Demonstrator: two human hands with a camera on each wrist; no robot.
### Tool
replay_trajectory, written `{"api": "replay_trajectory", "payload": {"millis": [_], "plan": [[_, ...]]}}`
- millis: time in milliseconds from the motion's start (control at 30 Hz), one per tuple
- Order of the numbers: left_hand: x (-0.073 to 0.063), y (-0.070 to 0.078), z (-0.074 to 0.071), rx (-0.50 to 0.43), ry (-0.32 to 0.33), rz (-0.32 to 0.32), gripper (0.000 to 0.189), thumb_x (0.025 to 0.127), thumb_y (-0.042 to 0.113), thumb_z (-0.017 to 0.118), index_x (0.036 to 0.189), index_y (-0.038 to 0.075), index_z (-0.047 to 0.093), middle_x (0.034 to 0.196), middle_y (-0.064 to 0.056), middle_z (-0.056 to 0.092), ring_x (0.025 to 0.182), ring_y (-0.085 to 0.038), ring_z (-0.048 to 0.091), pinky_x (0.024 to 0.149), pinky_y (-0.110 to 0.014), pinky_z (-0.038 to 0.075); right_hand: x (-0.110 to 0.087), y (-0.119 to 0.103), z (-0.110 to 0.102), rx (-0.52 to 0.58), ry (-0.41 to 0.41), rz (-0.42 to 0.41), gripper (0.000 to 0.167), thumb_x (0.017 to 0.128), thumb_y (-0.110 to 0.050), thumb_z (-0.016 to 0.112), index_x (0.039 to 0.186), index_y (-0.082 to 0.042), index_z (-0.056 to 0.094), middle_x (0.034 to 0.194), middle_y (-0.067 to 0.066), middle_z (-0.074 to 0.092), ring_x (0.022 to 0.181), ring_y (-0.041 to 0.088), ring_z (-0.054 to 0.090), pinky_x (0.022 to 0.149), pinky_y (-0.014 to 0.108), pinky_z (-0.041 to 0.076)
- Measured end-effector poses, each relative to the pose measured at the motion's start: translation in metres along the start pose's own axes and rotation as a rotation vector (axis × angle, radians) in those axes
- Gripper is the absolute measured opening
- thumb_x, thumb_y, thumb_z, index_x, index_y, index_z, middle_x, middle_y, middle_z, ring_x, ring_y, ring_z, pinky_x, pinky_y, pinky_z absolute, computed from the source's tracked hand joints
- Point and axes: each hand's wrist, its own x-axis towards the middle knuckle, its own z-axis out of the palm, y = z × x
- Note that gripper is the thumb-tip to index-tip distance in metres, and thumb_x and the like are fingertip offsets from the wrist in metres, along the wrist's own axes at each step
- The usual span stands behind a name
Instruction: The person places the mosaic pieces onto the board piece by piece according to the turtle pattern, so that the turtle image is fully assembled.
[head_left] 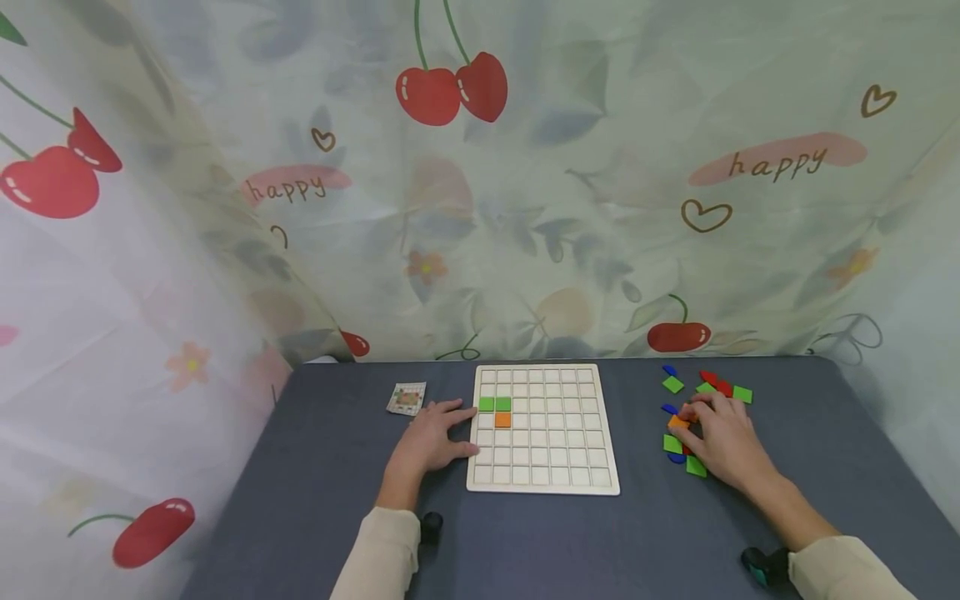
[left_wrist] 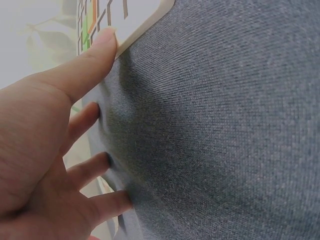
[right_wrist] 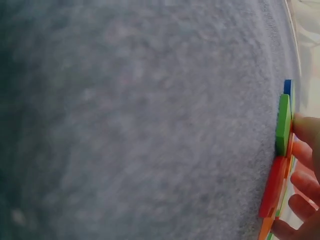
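A pale square-grid board [head_left: 542, 486] lies on the table, with two green tiles [head_left: 495, 404] side by side and an orange tile [head_left: 503, 420] below the right one. My left hand [head_left: 431, 437] rests at the board's left edge, fingers spread, the thumb touching its rim in the left wrist view. At the right, my right hand [head_left: 722, 437] is over a loose group of coloured pieces, thumb and forefinger pinching an orange piece [head_left: 678, 422]. Its other fingers cover part of the group. In the right wrist view, a green piece [right_wrist: 283, 125] and a red piece [right_wrist: 273, 187] are close by its fingers.
A small printed card [head_left: 407, 398] lies left of the board. Around the right hand are green [head_left: 672, 385], red [head_left: 723, 388] and blue [head_left: 670, 370] pieces. A patterned curtain [head_left: 540, 250] hangs behind the dark table [head_left: 540, 542].
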Motion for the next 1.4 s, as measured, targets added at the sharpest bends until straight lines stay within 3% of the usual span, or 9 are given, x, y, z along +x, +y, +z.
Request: {"api": "replay_trajectory", "payload": {"millis": [433,767,1100,1400], "plan": [[0.0,-0.001,0.001,-0.007,0.006,0.007,0.068,0.085,0.045,0.081,0.147,0.033,0.056,0.162,-0.002,0.043,0.156,-0.043,0.027,0.122,-0.064,0.031,0.005,-0.003,-0.006,-0.031,-0.002,-0.052,0.021,0.086,-0.02,0.082,0.095,-0.003,0.073,0.109,0.021,0.064,0.102,0.039,0.05,0.087,0.055,0.042],[-0.002,-0.001,0.0,0.001,0.0,0.013,0.068,0.086,0.044,0.081,0.148,0.032,0.056,0.163,-0.003,0.043,0.155,-0.044,0.027,0.122,-0.065,0.031,0.023,-0.022,-0.019,-0.005,-0.175,0.014,0.024,0.092,-0.029,0.076,0.105,-0.008,0.076,0.102,0.009,0.071,0.095,0.027,0.06,0.082,0.051,0.057],[0.001,-0.002,0.0,0.004,0.012,0.02,0.069,0.085,0.045,0.081,0.148,0.033,0.056,0.162,-0.002,0.043,0.155,-0.044,0.027,0.122,-0.065,0.031,0.043,-0.057,-0.009,-0.012,-0.152,-0.067,0.024,0.091,-0.028,0.077,0.106,-0.009,0.075,0.103,0.007,0.071,0.099,0.028,0.06,0.086,0.049,0.055],[0.004,-0.004,0.002,0.008,-0.003,0.008,0.07,0.085,0.047,0.081,0.148,0.036,0.055,0.163,0.0,0.042,0.156,-0.042,0.027,0.122,-0.064,0.031,0.059,-0.101,0.011,0.007,-0.193,-0.129,0.025,0.09,-0.029,0.079,0.107,-0.011,0.075,0.102,0.003,0.068,0.097,0.023,0.058,0.084,0.042,0.056]]}}
